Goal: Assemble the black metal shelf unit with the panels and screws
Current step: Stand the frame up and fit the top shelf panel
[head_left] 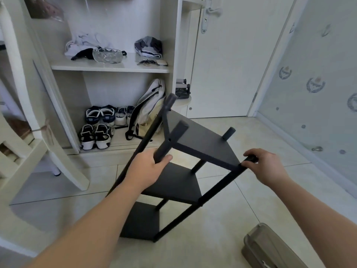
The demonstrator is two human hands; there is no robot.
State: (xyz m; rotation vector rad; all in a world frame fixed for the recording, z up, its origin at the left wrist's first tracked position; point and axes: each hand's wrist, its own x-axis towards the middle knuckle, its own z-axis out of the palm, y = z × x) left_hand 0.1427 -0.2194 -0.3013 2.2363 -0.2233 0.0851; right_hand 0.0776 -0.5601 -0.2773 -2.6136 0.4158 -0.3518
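Note:
The black metal shelf unit (195, 144) stands tilted on the tiled floor, with three black panels stacked between round black posts. My left hand (148, 169) grips the near left post just below the top panel. My right hand (264, 165) grips the top end of the near right post at the panel's corner. Two more post ends stick up above the top panel at the back. The lowest panel (141, 221) sits close to the floor. No loose screws are visible.
An open white cabinet (110, 67) stands behind, holding clothes, a glass bowl (107, 56), sneakers (95, 135) and a bag (148, 109). A white door (228, 64) is at the back right. A grey plastic container (270, 248) lies on the floor at bottom right.

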